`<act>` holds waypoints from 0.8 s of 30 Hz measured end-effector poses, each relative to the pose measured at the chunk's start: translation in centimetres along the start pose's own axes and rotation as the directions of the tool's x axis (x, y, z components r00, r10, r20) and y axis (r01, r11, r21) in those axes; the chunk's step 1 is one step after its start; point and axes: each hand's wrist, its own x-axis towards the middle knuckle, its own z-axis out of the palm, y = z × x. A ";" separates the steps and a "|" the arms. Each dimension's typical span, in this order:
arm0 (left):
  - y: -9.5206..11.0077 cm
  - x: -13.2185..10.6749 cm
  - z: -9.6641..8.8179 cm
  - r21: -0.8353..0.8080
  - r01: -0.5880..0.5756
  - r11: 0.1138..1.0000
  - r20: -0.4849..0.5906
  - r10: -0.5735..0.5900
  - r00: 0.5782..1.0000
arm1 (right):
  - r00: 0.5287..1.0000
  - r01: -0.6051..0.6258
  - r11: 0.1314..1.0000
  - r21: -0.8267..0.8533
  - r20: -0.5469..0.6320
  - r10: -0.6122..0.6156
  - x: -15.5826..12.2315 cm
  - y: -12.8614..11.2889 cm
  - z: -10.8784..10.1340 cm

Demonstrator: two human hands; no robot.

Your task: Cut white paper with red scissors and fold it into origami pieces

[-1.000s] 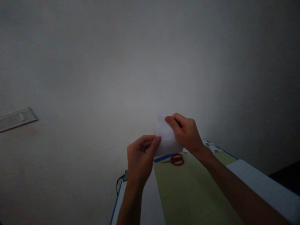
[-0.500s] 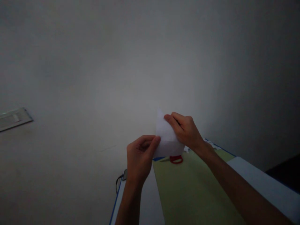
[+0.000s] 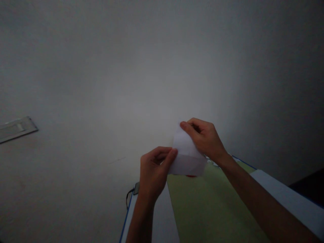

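Note:
A white sheet of paper (image 3: 188, 152), creased across its lower part, is held up in the air between both hands. My left hand (image 3: 157, 168) pinches its left edge between thumb and fingers. With thumb in front and fingers behind, my right hand (image 3: 205, 136) grips the upper right edge. Just a sliver of the scissors' red handle (image 3: 191, 176) shows below the paper; the rest is hidden behind it.
Beneath my hands a green mat (image 3: 202, 209) covers the middle of the white, blue-edged table (image 3: 280, 189). Several white paper scraps (image 3: 215, 164) lie at its far end. A dark device (image 3: 136, 188) with a cable sits at the left edge. The wall (image 3: 126, 84) rises behind, carrying a switch plate (image 3: 19, 129).
Both hands have shifted slightly right with the paper, and its lower part has dropped over the scissors. My right hand's fingers sit a little higher on the sheet.

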 end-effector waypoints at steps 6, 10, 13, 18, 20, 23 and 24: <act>-0.1 0.0 0.5 0.107 -0.046 0.993 0.005 0.045 0.999 | 0.999 0.036 0.998 -0.053 -0.036 -0.038 0.0 -0.2 0.3; 0.2 -0.4 0.9 0.144 -0.072 0.987 0.028 0.069 0.997 | 0.994 0.073 0.994 -0.083 -0.080 -0.080 0.0 -0.4 0.3; 0.6 -0.6 1.1 0.156 -0.080 0.985 0.039 0.075 0.996 | 0.991 0.083 0.986 -0.144 -0.088 -0.097 0.0 -0.5 0.2; 0.6 -0.7 1.2 0.163 -0.092 0.982 0.051 0.084 0.995 | 0.987 0.078 0.969 -0.234 -0.119 -0.108 -0.1 -0.9 0.2; 0.5 -0.7 1.2 0.158 -0.100 0.982 0.053 0.093 0.994 | 0.982 0.068 0.966 -0.251 -0.154 -0.109 -0.1 -0.9 0.2; 0.4 -0.7 1.1 0.180 -0.115 0.977 0.067 0.105 0.992 | 0.976 0.020 0.967 -0.253 -0.205 -0.074 0.0 -0.5 0.2; 0.4 -0.6 1.0 0.192 -0.118 0.974 0.067 0.107 0.992 | 0.974 -0.015 0.969 -0.247 -0.225 -0.042 0.0 -0.3 0.2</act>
